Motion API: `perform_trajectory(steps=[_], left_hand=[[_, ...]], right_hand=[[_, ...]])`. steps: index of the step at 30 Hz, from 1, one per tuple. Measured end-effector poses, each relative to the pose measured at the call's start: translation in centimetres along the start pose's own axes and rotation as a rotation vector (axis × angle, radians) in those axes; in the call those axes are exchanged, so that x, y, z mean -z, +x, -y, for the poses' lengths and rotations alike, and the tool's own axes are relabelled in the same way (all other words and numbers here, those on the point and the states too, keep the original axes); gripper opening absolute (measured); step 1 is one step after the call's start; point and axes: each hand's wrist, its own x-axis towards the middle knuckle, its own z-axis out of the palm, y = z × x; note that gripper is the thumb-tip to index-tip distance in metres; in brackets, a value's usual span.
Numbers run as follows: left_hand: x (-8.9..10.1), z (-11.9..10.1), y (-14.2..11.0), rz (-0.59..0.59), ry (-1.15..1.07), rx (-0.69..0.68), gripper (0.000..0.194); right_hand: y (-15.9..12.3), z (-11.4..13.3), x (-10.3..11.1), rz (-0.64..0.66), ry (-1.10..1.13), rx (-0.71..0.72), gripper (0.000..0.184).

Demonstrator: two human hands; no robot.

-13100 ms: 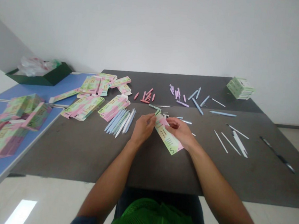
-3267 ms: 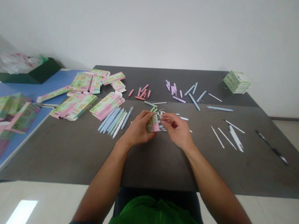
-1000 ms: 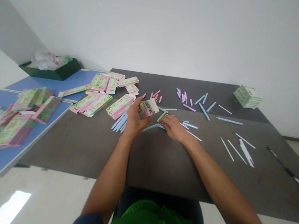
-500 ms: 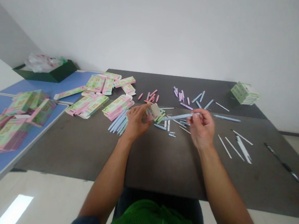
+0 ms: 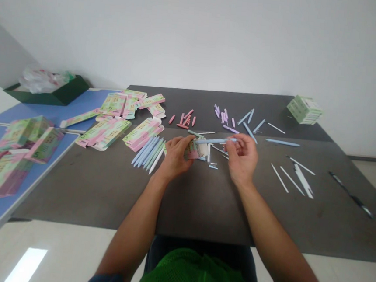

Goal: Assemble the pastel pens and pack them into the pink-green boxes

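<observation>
My left hand (image 5: 176,155) is closed around a small pink-and-green carton (image 5: 192,151), its pale open end facing right. A light blue pen (image 5: 214,141) is pinched in my right hand (image 5: 243,158), with its left end at the carton's open end. Whether the pen's end is inside the carton I cannot tell. Just left of my left hand lies a row of blue, green and white pens (image 5: 146,151). Under and between my hands are a green pen part (image 5: 195,133) and several thin white pieces, partly hidden.
Flat cartons (image 5: 142,133) lie to the left. Pink (image 5: 187,119), purple (image 5: 225,116) and blue (image 5: 249,132) pen parts are scattered at the back. White refills (image 5: 291,181) and a black pen (image 5: 351,194) lie right. Stacked boxes (image 5: 304,110) stand back right; a dark green tray (image 5: 50,96) is far left.
My right hand has moved left with the blue pen, bringing it closer to the carton. The carton has turned in my left hand, and the view has shifted slightly.
</observation>
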Motion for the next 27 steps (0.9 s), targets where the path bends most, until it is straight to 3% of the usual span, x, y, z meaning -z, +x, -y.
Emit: perform_trajectory(steps=[10,19,23,27], left_hand=[[-0.8,-1.5,-0.3,0.03,-0.03,-0.058,0.07],[-0.9,-2.0,-0.4,0.044,-0.036,-0.042,0.072],[-0.8,-2.1,-0.4,0.013,-0.057,-0.02,0.078],[-0.6,-2.2,-0.2,0.001,-0.11,0.025,0.087]], right_hand=[[-2.1,-0.3,-1.7,0.107,-0.124,-0.032,0.022],[-1.9,0.1,-1.2,0.3,-0.352,0.148,0.02],[-1.9,0.5,-1.1,0.437,-0.433,0.269,0.026],[-1.9,1.0,-0.5,0.503,-0.486,0.271,0.042]])
